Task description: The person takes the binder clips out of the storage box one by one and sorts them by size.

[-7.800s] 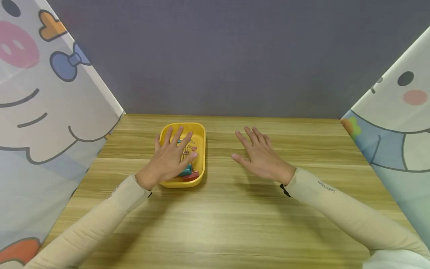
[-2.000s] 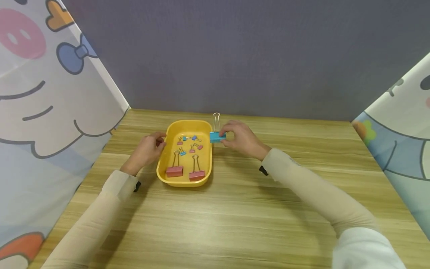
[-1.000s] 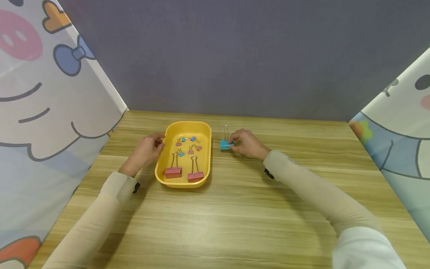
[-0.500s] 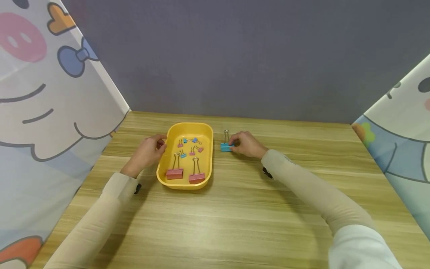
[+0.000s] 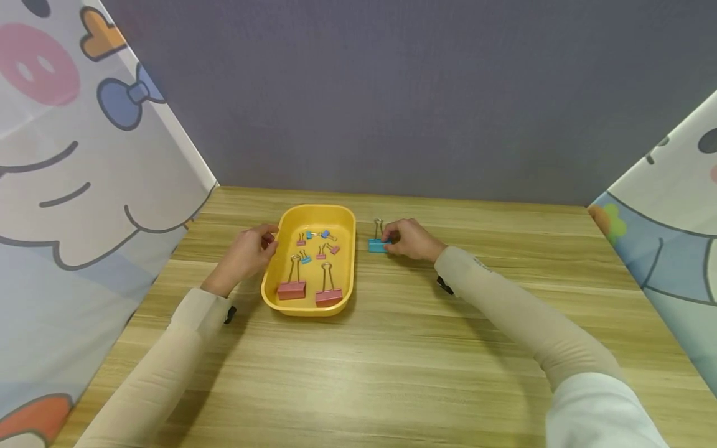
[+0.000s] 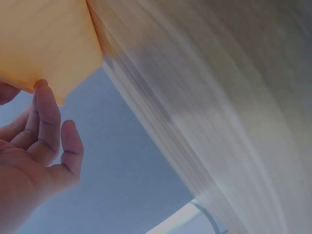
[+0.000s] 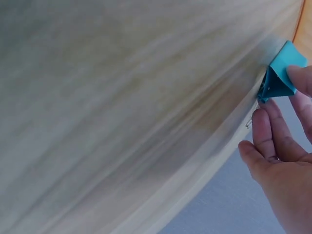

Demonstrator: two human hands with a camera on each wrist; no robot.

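Between thumb and fingers, my right hand [image 5: 411, 240] pinches a large blue binder clip [image 5: 378, 246] by its right end, low over the table. Its wire handle points away from me. In the right wrist view the clip [image 7: 283, 73] shows its folded blue end beside the fingertips. Left of it sits a yellow tray [image 5: 354, 274]. At the tray's left rim my left hand [image 5: 246, 254] holds on with curled fingers; the left wrist view shows a fingertip against the tray's wall [image 6: 58, 44]. Two large pink binder clips [image 5: 292, 290] lie in the tray's near half.
Several small binder clips [image 5: 321, 256], pink and blue, lie in the tray's far half. The wooden table [image 5: 358, 373] ends at a grey panel [image 5: 392, 99] behind. Cartoon-printed cloth panels [image 5: 73, 236] stand at both sides.
Early on, both hands were spread, the left one over the tray. Later my right hand carried the blue clip from the tray's right rim rightward and down to the table. Lately almost nothing moves.
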